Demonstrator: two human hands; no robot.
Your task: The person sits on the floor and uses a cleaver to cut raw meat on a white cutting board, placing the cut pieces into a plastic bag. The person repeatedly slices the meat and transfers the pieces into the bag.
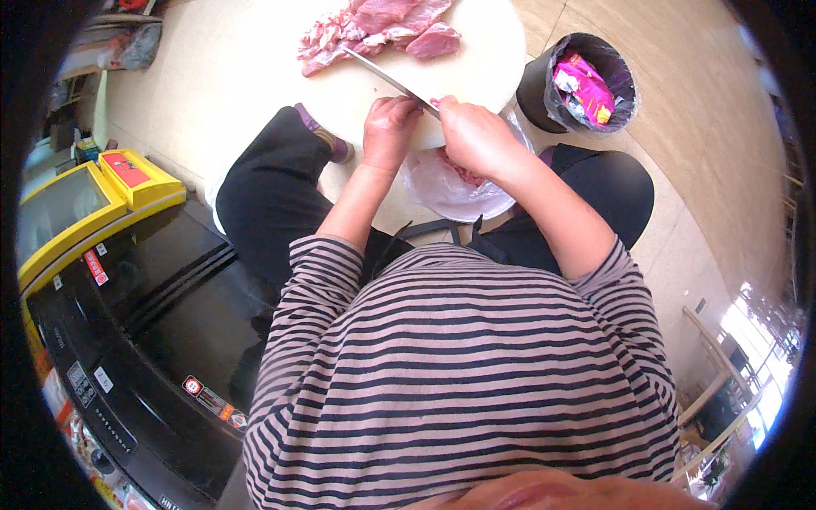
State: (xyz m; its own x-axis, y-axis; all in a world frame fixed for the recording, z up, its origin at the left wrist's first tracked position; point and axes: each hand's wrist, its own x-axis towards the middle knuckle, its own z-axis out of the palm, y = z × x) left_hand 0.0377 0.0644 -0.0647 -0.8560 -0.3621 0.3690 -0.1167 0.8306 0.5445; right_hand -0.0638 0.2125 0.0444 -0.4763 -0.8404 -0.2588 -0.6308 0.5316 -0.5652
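My right hand (478, 135) grips a knife (384, 75), its long narrow blade slanting up and left across a round white cutting board (488, 70). The blade's tip reaches the lower edge of the raw meat (389, 29), which lies in slabs and smaller cut bits at the board's far side. Curled at the near part of the board, my left hand (390, 127) has its fingertips close against the blade. Whether those fingers hold anything is hidden. Below my hands, a basin (433, 197) lined with clear plastic contains some cut meat (468, 173), partly covered by my right hand.
A black bin (539, 95) with a clear liner and a pink wrapper (590, 89) stands right of the board. My bent knees flank the basin. At left is a black-topped chest (172, 274) with a yellow-framed glass part (70, 204). Wooden furniture (714, 376) shows at lower right.
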